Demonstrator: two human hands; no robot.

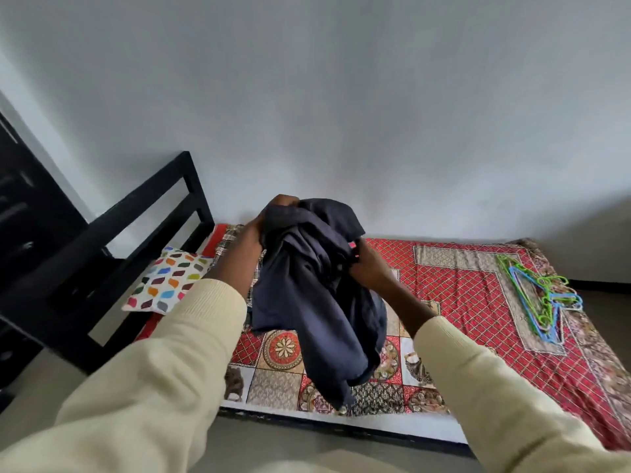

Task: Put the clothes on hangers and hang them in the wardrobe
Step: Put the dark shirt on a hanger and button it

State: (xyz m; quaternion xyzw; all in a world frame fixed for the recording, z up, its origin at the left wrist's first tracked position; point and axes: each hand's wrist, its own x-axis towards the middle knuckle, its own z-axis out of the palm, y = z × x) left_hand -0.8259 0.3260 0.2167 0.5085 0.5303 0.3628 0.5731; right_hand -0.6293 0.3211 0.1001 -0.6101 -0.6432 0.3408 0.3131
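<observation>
writing: we read no brand, label or text on anything in view.
garment: one dark navy garment point(317, 295), bunched, held up in the air over the bed; its lower end hangs down near the bed's front edge. We can't tell what kind of clothing it is.
left hand point(254, 233): we see it gripping the garment's top left, fingers curled into the cloth.
right hand point(370, 268): clutching the cloth on the garment's right side, fingers buried in the folds.
sleeves: two, cream knit, one on each arm.
hangers point(536, 295): loose pile of green and blue plastic ones lying on the bed's far right, well apart from the garment; they overlap, so we can't count them exactly.
bed: red patterned bedspread point(461, 288) with lattice and medallion blocks, covering the mattress.
pillow point(167, 281): one, white with multicoloured leaf shapes, at the bed's left end.
bed frame point(136, 213): black bars, left.
wall point(341, 97): plain, pale grey-white, behind the bed.
floor: pale, visible at far right.
</observation>
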